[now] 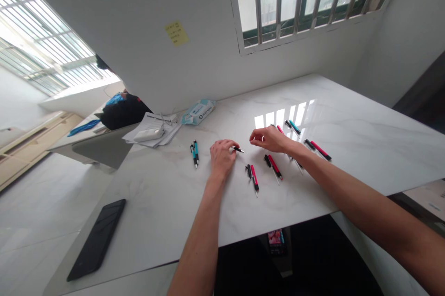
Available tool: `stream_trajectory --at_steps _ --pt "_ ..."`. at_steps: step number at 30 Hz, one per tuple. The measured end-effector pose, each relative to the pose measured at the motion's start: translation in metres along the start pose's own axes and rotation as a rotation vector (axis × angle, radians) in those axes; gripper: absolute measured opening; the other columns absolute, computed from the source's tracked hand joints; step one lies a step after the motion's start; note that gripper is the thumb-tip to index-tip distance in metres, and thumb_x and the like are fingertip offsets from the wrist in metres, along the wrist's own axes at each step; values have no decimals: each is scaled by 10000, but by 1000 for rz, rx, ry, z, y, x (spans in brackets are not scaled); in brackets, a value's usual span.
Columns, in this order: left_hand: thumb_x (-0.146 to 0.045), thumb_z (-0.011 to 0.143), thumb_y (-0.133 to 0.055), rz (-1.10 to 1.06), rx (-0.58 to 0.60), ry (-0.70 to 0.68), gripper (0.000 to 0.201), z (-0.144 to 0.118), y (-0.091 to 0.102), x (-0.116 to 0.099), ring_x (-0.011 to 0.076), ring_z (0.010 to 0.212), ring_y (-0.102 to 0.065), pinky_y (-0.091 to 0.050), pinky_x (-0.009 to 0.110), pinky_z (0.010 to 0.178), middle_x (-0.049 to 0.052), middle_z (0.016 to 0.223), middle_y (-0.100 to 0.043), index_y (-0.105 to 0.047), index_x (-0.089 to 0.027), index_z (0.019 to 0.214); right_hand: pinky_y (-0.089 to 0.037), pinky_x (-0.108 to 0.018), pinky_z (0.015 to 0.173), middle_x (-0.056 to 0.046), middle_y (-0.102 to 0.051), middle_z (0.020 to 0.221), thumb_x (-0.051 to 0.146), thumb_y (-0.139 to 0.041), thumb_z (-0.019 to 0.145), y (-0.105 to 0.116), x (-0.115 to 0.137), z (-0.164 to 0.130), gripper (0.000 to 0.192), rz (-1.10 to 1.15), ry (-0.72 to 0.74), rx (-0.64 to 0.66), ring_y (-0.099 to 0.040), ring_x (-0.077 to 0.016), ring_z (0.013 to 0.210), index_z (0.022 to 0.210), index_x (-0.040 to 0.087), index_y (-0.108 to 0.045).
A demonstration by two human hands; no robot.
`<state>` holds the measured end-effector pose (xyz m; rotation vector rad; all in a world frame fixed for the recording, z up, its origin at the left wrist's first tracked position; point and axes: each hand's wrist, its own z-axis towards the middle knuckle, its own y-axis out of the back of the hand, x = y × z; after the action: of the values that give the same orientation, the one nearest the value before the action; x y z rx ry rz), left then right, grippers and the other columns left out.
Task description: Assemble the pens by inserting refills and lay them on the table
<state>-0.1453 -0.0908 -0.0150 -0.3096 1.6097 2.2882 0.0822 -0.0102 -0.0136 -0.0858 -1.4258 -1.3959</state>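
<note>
My left hand [222, 154] rests on the white marbled table [167, 222], its fingers closed on a pen [239, 149] whose dark front end and pale tip point right. Just across from that tip hovers my right hand [267, 139], thumb and fingertips drawn together; whatever lies between them is too small to make out. Below the hands are pen parts: a red barrel [255, 177] beside a black clip piece [248, 172], and another red barrel [274, 166] with a thin refill [277, 177]. Two teal pens [194, 153] lie left of my left hand.
Further right are a red barrel [320, 150] and a teal barrel [295, 127], partly beyond my right forearm. A wipes packet [199, 111] and papers [153, 129] sit by the wall. A black tablet-like device [96, 240] lies near the left edge; a yellow note [176, 33] hangs above.
</note>
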Motion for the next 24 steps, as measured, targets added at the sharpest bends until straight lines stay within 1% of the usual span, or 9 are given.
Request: stream_trajectory --at_steps 3,7,10,13,15,19,20,22,24 --pt "-73 816 -629 72 -14 65 266 -1 4 11 298 1148 -586 -386 477 1051 33 1124 -768 -769 -292 873 -431 -270 658 -15 -703 762 363 -647 919 1 0 -1 193 2 2 11 -592 -142 662 950 223 -776" --pt "-85 845 -605 168 -55 154 259 -2 13 23 317 1153 -561 -396 494 1034 48 1165 -740 -779 -277 841 -431 -275 656 -17 -704 765 363 -640 916 1 1 -1 199 20 -5 31 -586 -143 662 955 226 -779" --pt "-94 865 -602 185 -83 250 262 -3 20 31 335 1197 -532 -400 515 1036 58 1223 -711 -791 -273 835 -436 -274 652 -18 -706 775 361 -637 917 0 1 -1 197 23 -16 35 -590 -145 667 957 229 -778" --pt "-90 858 -599 198 -84 387 284 -3 26 39 361 1256 -498 -404 543 1030 58 1303 -683 -801 -282 803 -448 -274 669 -16 -713 787 361 -641 917 0 0 -1 190 14 -16 38 -592 -144 673 958 236 -778" --pt "-93 859 -587 213 -101 461 300 -3 29 42 367 1283 -482 -395 558 1044 54 1349 -669 -810 -290 821 -452 -275 675 -18 -721 805 364 -640 919 0 -1 0 192 14 -17 39 -596 -144 680 966 238 -778" --pt "-114 884 -548 227 -118 547 310 -5 31 46 356 1295 -486 -389 558 1067 64 1378 -653 -804 -283 842 -457 -281 681 -26 -741 838 355 -634 926 0 -3 1 186 6 -15 30 -616 -154 703 963 240 -776" --pt "-135 901 -535 232 -126 569 301 -6 32 47 362 1297 -487 -400 559 1059 79 1380 -646 -799 -275 859 -462 -288 692 -29 -744 843 347 -633 927 1 -4 1 180 -11 -11 22 -622 -161 714 958 241 -775" --pt "-198 926 -533 238 -153 618 267 -7 33 50 383 1302 -487 -428 561 1028 116 1397 -620 -788 -266 961 -477 -314 736 -43 -751 871 320 -629 926 4 -9 2 169 -73 5 -15 -640 -190 780 970 241 -771" --pt "-262 921 -569 237 -171 659 279 -7 33 54 409 1302 -492 -449 562 1005 149 1431 -581 -758 -270 1127 -498 -360 823 -64 -762 960 256 -615 914 11 -15 3 197 -139 31 -83 -649 -239 929 1047 242 -760"
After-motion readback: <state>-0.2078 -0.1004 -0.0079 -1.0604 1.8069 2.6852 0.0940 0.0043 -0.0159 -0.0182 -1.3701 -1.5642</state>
